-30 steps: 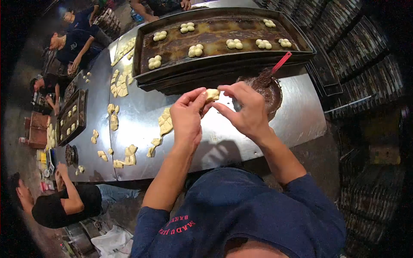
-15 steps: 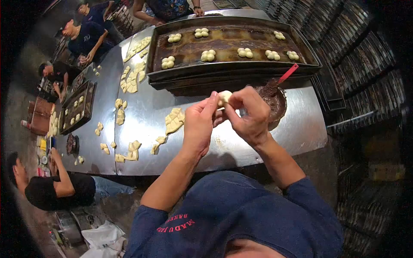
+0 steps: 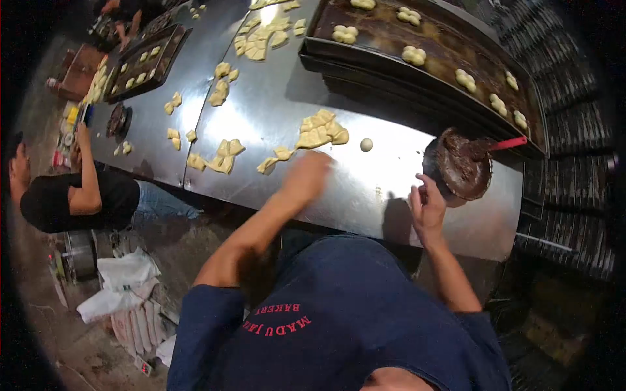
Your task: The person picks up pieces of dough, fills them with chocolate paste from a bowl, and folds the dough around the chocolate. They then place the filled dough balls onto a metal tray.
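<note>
My left hand (image 3: 308,177), smeared by motion, is over the steel table just below a patch of cut dough pieces (image 3: 321,130). Its fingers cannot be made out. A single round dough ball (image 3: 366,144) sits on the metal to the right of that patch. My right hand (image 3: 428,212) is beside the near left side of a bowl of chocolate filling (image 3: 462,171), its fingers loosely bent and apart, with nothing seen in them. A red-handled spatula (image 3: 507,143) rests in the chocolate.
Behind the bowl, a large dark baking tray (image 3: 437,85) bears clusters of dough balls. More dough pieces (image 3: 225,156) lie to the left on the steel table (image 3: 274,195). Another person (image 3: 78,195) stands at the left, near a smaller tray (image 3: 147,68). Stacked trays (image 3: 567,124) line the right side.
My hands have parted; the dough they held together is out of them. The left moved toward the cut dough, the right toward the bowl. A dough ball now lies on the table. The view has shifted.
</note>
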Motion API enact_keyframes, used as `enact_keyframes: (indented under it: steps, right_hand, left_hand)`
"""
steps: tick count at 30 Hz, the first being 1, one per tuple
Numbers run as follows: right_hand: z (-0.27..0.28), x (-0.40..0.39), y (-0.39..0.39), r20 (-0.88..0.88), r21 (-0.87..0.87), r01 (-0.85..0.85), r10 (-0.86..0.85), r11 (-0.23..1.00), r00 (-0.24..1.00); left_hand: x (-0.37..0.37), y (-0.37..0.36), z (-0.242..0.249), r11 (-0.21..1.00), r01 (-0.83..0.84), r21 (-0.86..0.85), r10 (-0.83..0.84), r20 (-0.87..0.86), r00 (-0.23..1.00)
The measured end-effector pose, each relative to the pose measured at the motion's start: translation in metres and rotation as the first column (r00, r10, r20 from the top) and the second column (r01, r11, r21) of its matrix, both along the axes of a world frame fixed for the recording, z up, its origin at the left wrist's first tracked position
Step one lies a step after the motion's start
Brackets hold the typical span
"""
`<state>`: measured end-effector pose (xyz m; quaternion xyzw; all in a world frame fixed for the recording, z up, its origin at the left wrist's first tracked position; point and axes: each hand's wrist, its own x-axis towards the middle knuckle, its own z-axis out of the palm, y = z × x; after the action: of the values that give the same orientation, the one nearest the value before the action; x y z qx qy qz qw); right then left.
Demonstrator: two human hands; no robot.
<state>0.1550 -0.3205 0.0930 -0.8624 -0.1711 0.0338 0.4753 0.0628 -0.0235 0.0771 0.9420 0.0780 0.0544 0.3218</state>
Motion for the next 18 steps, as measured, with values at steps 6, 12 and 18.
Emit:
enact_keyframes:
  steps: [6, 12, 18]
  right_hand:
    - [-0.078, -0.025, 0.062, 0.362, -0.159, -0.221, 0.265, 0.962, 0.894]
    - [-0.088, 0.024, 0.027, 0.44, -0.233, -0.115, 0.21, 0.966, 0.873]
    - [-0.081, -0.007, 0.076, 0.395, -0.208, -0.295, 0.356, 0.933, 0.847]
  left_hand:
    - [-0.065, 0.074, -0.05, 0.901, -0.363, 0.238, 0.347, 0.107, 0.932]
    - [-0.077, 0.098, -0.043, 0.916, -0.365, 0.167, 0.366, 0.024, 0.93]
    - [-0.075, 0.052, -0.025, 0.735, -0.632, -0.246, 0.553, -0.321, 0.769]
